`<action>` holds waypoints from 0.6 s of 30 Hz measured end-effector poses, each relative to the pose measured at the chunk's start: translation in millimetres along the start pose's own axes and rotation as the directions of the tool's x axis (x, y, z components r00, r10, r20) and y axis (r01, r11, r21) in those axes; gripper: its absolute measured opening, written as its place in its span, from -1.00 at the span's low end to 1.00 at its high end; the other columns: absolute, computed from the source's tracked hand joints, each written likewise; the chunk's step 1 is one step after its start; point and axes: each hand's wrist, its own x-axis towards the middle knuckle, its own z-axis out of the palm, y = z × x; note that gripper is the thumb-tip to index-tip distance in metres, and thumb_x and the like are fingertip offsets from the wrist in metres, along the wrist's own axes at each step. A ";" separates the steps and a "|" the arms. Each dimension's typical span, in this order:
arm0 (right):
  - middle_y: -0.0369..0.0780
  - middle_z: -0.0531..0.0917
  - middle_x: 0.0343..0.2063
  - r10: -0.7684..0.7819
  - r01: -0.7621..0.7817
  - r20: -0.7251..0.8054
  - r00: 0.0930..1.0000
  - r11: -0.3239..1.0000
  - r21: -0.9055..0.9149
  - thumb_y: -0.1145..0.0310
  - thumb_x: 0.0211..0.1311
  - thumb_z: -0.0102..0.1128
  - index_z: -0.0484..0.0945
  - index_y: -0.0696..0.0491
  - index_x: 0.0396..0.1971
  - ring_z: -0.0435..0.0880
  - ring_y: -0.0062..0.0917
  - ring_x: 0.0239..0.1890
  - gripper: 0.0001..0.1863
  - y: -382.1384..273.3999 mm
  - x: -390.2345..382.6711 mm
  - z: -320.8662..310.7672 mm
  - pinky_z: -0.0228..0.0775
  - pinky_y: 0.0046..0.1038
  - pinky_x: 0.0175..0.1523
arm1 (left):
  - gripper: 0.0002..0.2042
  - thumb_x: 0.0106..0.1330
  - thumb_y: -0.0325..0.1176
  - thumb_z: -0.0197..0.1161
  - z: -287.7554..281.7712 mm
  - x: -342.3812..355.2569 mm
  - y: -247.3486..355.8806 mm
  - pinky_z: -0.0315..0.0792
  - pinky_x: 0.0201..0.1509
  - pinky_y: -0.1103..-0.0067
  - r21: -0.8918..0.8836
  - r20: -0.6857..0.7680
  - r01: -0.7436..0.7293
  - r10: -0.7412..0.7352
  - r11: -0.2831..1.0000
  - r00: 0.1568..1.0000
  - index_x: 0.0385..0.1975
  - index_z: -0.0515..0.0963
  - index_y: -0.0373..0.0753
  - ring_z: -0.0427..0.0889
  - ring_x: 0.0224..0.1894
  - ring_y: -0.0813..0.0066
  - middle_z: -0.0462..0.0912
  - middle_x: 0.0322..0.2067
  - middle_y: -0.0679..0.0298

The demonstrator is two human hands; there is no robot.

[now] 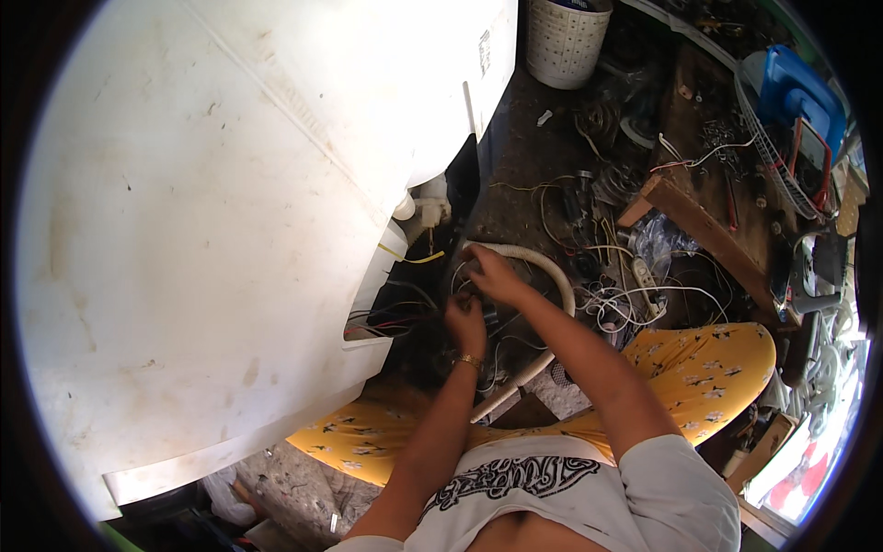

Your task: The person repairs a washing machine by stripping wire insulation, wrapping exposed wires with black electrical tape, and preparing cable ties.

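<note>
A large white plastic appliance body (212, 230) fills the left side, with loose coloured wires (386, 322) and a white fitting (430, 207) in its open cavity. Just right of that opening, my right hand (487, 274) is closed at a thin pale wire (457, 281). My left hand (465, 317) is closed just below it, beside a small dark cylindrical part (488, 313); what its fingers hold is hidden. A beige ribbed hose (556, 276) curves around both hands. A yellow wire (418, 258) sticks out of the cavity above them.
At the right are a wooden board (704, 239), a white power strip (647, 281) with tangled cables, a wire rack with a blue plastic item (796, 92) and a saw (814, 290). A white perforated bin (566, 46) stands at the back. My crossed legs (699, 377) are below.
</note>
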 end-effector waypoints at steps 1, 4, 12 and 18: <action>-0.07 0.63 -0.31 -0.043 0.048 0.052 0.998 0.995 -0.090 0.47 -0.05 0.10 0.47 0.16 -0.15 0.64 -0.28 -0.21 -0.64 -7.2 7.8 -1.1 0.44 -0.31 -0.14 | -0.80 0.14 -0.41 0.23 0.1 -1.2 1.9 0.45 -0.26 0.43 0.039 -0.007 -0.035 0.036 0.999 0.999 -0.27 0.49 -0.36 0.65 -0.33 0.20 0.63 -0.42 0.03; -0.10 0.66 -0.35 0.109 0.027 0.262 0.959 0.883 -0.468 0.47 -0.10 0.15 0.55 0.15 -0.23 0.65 -0.23 -0.25 -0.68 -34.7 28.5 5.0 0.47 -0.27 -0.19 | -0.76 0.14 -0.35 0.23 2.6 -5.1 12.7 0.46 -0.28 0.33 0.155 -0.039 -0.131 0.139 0.979 0.990 -0.26 0.47 -0.33 0.63 -0.34 0.01 0.62 -0.42 -0.04; -0.12 0.68 -0.28 0.446 -0.014 0.409 0.796 0.689 -0.724 0.34 -0.18 0.22 0.66 0.05 -0.32 0.67 -0.31 -0.22 -0.69 -45.6 57.4 29.5 0.51 -0.31 -0.18 | -0.74 0.18 -0.23 0.20 -0.3 -7.1 16.7 0.43 -0.33 0.23 0.400 0.023 -0.156 0.161 0.903 0.987 -0.24 0.46 -0.27 0.59 -0.33 -0.06 0.62 -0.41 0.00; -0.13 0.65 -0.35 0.420 -0.392 0.400 0.814 0.907 -0.154 0.38 -0.25 0.24 0.54 0.13 -0.17 0.65 -0.43 -0.33 -0.53 -19.8 59.4 6.1 0.45 -0.40 -0.30 | -0.82 0.26 -0.34 0.10 -4.6 -6.8 -0.3 0.44 -0.31 0.28 0.364 -0.010 -0.210 0.229 0.907 0.973 -0.24 0.41 -0.29 0.61 -0.34 -0.01 0.61 -0.42 0.02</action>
